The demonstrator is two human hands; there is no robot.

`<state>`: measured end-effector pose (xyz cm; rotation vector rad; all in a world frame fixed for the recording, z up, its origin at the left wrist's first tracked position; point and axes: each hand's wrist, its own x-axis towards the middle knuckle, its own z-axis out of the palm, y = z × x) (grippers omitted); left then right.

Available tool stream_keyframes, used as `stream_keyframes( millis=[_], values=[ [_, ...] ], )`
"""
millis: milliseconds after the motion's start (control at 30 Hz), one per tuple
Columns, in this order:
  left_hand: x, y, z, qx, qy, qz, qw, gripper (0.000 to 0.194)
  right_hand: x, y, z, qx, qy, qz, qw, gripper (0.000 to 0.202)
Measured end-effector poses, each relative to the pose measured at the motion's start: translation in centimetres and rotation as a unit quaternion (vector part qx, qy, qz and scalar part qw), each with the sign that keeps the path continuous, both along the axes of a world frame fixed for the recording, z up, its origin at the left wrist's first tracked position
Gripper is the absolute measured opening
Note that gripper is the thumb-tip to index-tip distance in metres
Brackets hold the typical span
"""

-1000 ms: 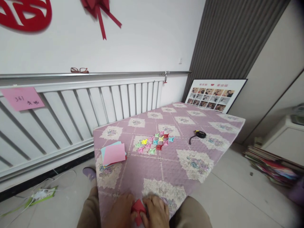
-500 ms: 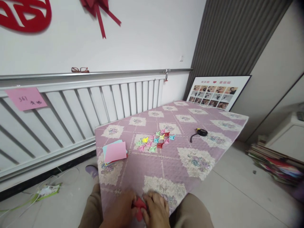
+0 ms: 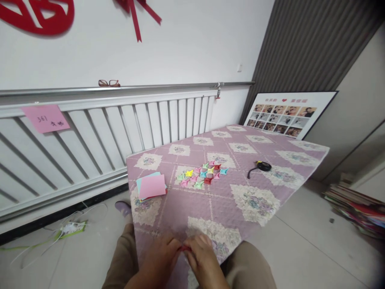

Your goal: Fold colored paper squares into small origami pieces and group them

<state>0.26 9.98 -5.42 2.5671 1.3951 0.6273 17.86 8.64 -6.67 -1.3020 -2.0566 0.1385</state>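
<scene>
Close to the table's near edge, my left hand (image 3: 164, 253) and my right hand (image 3: 200, 253) meet, both closed on a small red folded paper (image 3: 184, 248). Only a thin strip of it shows between the fingertips; the fingers hide the rest. Beyond them, several small folded paper pieces (image 3: 203, 175) in pink, green, yellow, blue and red lie in rows on the patterned tablecloth (image 3: 216, 200). To the left sits a stack of coloured paper sheets (image 3: 152, 186), a pink one on top.
A black tape measure (image 3: 264, 165) with a strap lies at the table's right. Behind the table runs a white radiator (image 3: 168, 120) with eyeglasses (image 3: 109, 83) on the pipe above. A framed photo board (image 3: 279, 114) leans at the back. A power strip (image 3: 72, 228) with cables rests on the floor.
The red paper now shows as a thin strip; half a second ago its folded shape was wider in view. My hands have drawn closer around it. The whole view has shifted slightly.
</scene>
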Motion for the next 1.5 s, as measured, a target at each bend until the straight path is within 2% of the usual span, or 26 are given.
stream_keyframes(
  millis=[67,133,267,433,533,700,900,1100,1267,1500],
  values=[
    [0.2,-0.2,-0.1,0.081,0.013,-0.004,0.997,0.021,0.1,0.3,0.3,0.052,-0.025,0.004,0.998,0.010],
    [0.3,-0.4,-0.6,0.117,0.028,-0.018,0.993,0.021,0.3,0.4,0.0,0.085,-0.054,0.004,0.995,0.010],
    [0.1,-1.2,-2.0,0.119,0.054,-0.035,0.991,0.013,0.5,-0.3,-1.3,0.084,-0.093,0.009,0.992,0.015],
    [-0.1,-2.6,-3.4,0.125,0.049,-0.033,0.990,0.008,0.5,-1.3,-2.5,0.072,-0.072,0.030,0.994,0.017],
    [-0.1,-3.2,-3.4,0.101,0.033,-0.011,0.994,0.011,0.7,-1.5,-2.5,0.033,-0.045,0.043,0.998,0.012],
    [-0.1,-3.8,-2.6,0.033,-0.028,0.046,0.998,0.009,1.5,-1.6,-2.3,-0.042,-0.018,0.054,0.997,0.009],
    [-0.2,-3.9,-2.0,-0.068,-0.083,0.107,0.988,0.011,1.9,-1.7,-2.8,-0.074,-0.010,0.040,0.996,0.009],
    [-0.2,-3.7,-1.8,-0.120,-0.086,0.127,0.981,0.010,1.8,-2.0,-2.1,-0.101,-0.029,0.010,0.994,0.008],
    [0.0,-3.6,-1.7,-0.141,-0.077,0.147,0.976,0.012,1.4,-2.0,-1.8,-0.092,-0.064,-0.016,0.994,0.005],
    [0.2,-3.0,-0.9,-0.166,-0.038,0.162,0.972,0.012,0.9,-1.7,-1.5,-0.102,0.013,-0.048,0.993,0.016]
  ],
)
